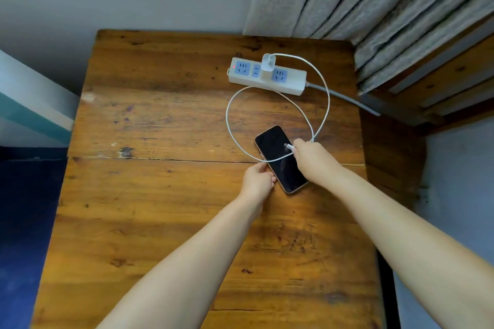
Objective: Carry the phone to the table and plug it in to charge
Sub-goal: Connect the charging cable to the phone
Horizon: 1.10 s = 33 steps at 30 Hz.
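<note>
Right grip (307, 153) pinches the cable plug (286, 146) above the phone (278, 159); left grip (258, 179) seems closed on its edge. Counter (160, 120) left side lies free.

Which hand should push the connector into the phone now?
The right hand: it already pinches the cable near its free connector, held over the phone. The left hand grips the phone's left edge on the table, so it likely serves best steadying it.
</note>
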Motion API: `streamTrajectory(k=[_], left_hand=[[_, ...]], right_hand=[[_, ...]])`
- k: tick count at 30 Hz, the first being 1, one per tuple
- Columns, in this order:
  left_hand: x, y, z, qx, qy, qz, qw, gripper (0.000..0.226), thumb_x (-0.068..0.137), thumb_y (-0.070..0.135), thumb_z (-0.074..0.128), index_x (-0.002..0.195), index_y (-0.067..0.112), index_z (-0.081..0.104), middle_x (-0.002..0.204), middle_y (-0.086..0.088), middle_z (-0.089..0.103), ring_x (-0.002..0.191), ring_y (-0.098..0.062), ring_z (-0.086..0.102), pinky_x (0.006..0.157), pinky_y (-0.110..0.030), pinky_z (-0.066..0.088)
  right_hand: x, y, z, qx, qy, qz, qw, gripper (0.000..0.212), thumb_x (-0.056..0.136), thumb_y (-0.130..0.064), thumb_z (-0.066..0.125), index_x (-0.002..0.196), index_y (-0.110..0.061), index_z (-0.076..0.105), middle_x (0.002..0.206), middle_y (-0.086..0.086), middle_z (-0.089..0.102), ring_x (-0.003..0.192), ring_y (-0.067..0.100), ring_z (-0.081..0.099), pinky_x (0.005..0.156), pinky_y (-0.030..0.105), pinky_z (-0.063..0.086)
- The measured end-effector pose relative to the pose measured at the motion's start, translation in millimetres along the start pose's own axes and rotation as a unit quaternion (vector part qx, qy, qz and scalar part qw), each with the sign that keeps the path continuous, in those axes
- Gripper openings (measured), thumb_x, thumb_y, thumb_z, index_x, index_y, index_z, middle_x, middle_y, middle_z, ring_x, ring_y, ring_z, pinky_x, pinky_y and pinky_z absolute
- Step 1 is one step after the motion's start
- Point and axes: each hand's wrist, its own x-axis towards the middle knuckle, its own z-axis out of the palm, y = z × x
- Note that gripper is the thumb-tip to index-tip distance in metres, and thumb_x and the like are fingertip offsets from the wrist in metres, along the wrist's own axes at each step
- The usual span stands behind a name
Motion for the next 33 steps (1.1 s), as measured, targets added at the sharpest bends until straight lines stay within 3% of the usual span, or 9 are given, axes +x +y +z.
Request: streamTrajectory(k=[5, 8, 11, 15, 18, 22, 25, 28, 33], left_hand=[[8, 0, 3, -0.057, -0.024, -0.026, 0.998, 0.034, 0.09, 0.004, 0.044, 0.122, 0.012, 0.053, 0.098, -0.002, 0.066, 0.092, -0.014, 0.06, 0.083, -0.034, 0.052], [12, 7, -10, -0.087, -0.037, -0.017, 0.995, 0.026, 0.092, 0.009, 0.051, 0.117, 0.012, 0.057, 0.105, -0.008, 0.068, 0.094, -0.022, 0.065, 0.077, -0.039, 0.056], [12, 18, -42, -0.071, -0.027, 0.022, 0.997, 0.025, 0.094, 0.01, 0.05, 0.117, 0.012, 0.057, 0.106, -0.01, 0.069, 0.097, -0.027, 0.066, 0.086, -0.045, 0.054], [3, 35, -118, 0.016, 0.13, 0.115, 0.985, 0.016, 0.093, 0.012, 0.05, 0.107, 0.01, 0.057, 0.111, -0.016, 0.066, 0.104, -0.032, 0.062, 0.094, -0.05, 0.05], [-7, 57, -164, -0.081, 0.225, 0.174, 0.955, 0.013, 0.095, 0.01, 0.046, 0.104, 0.015, 0.053, 0.113, -0.013, 0.063, 0.104, -0.03, 0.061, 0.092, -0.048, 0.052], [-17, 84, -184, -0.319, 0.086, 0.206, 0.921, 0.022, 0.097, 0.008, 0.043, 0.116, 0.013, 0.052, 0.114, -0.005, 0.065, 0.098, -0.018, 0.066, 0.073, -0.03, 0.059], [-23, 86, -181, -0.333, 0.011, 0.208, 0.92, 0.02, 0.097, 0.01, 0.042, 0.113, 0.013, 0.054, 0.112, -0.006, 0.066, 0.095, -0.018, 0.069, 0.073, -0.031, 0.06], [-27, 84, -174, -0.343, -0.035, 0.209, 0.915, 0.022, 0.097, 0.01, 0.041, 0.116, 0.011, 0.052, 0.112, -0.009, 0.065, 0.096, -0.02, 0.067, 0.074, -0.032, 0.06], [-30, 82, -171, -0.389, -0.041, 0.204, 0.898, 0.017, 0.097, 0.009, 0.04, 0.107, 0.011, 0.054, 0.123, -0.016, 0.057, 0.099, -0.023, 0.063, 0.083, -0.036, 0.055]], right_hand=[[0, 1, -5, 0.108, -0.027, 0.04, 0.993, 0.027, 0.101, -0.016, 0.032, 0.11, 0.0, 0.051, 0.098, 0.02, 0.06, 0.08, 0.029, 0.05, 0.069, 0.036, 0.039], [-2, -6, -6, 0.184, -0.051, 0.03, 0.981, 0.03, 0.101, -0.022, 0.03, 0.104, -0.005, 0.055, 0.095, 0.013, 0.061, 0.085, 0.028, 0.059, 0.08, 0.042, 0.052], [-5, -23, -11, 0.21, -0.039, -0.007, 0.977, 0.029, 0.1, -0.025, 0.032, 0.093, -0.013, 0.057, 0.093, 0.009, 0.066, 0.084, 0.024, 0.065, 0.079, 0.044, 0.057], [1, -54, -25, 0.18, 0.006, -0.071, 0.981, 0.03, 0.099, -0.029, 0.033, 0.091, -0.019, 0.061, 0.079, 0.001, 0.066, 0.081, 0.026, 0.063, 0.075, 0.041, 0.05], [-1, -90, -24, 0.245, -0.072, -0.145, 0.956, 0.031, 0.099, -0.034, 0.033, 0.094, -0.026, 0.062, 0.063, -0.006, 0.059, 0.065, 0.011, 0.059, 0.065, 0.035, 0.047], [-5, -131, -9, 0.318, -0.174, -0.171, 0.916, 0.031, 0.1, -0.036, 0.032, 0.104, -0.027, 0.062, 0.055, -0.007, 0.056, 0.043, 0.005, 0.042, 0.052, 0.025, 0.039], [-6, -148, -4, 0.36, -0.196, -0.172, 0.896, 0.03, 0.101, -0.034, 0.033, 0.113, -0.02, 0.057, 0.056, -0.006, 0.058, 0.038, 0.006, 0.041, 0.042, 0.018, 0.037], [-7, -154, -5, 0.396, -0.192, -0.178, 0.88, 0.027, 0.101, -0.031, 0.034, 0.107, -0.015, 0.055, 0.058, -0.005, 0.059, 0.037, 0.007, 0.041, 0.039, 0.015, 0.036], [-8, -153, -5, 0.405, -0.185, -0.193, 0.875, 0.026, 0.101, -0.035, 0.034, 0.103, -0.021, 0.056, 0.058, -0.003, 0.056, 0.041, 0.011, 0.039, 0.039, 0.016, 0.034]])
